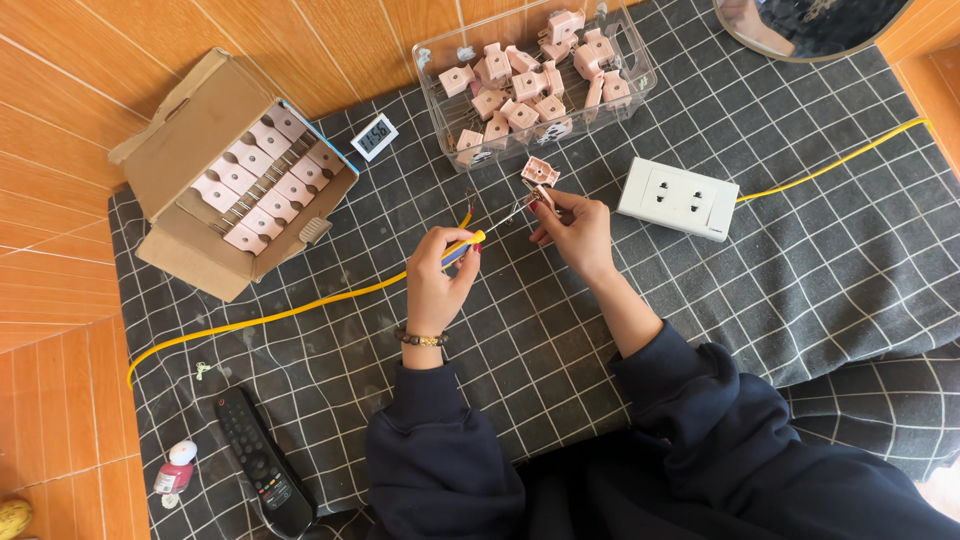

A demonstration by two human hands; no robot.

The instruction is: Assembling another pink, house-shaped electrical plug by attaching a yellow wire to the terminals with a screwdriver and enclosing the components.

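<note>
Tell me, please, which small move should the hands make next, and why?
Probably bring the screwdriver tip, in the left hand, onto the small pink plug part pinched by the right hand. The tip points toward that part, but contact cannot be made out.

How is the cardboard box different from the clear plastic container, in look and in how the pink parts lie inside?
The cardboard box is brown and opaque; the clear plastic container is see-through. In the cardboard box the pink parts lie in neat rows; in the container the pink parts lie in a loose heap. Both stand open on the checked cloth.
</note>
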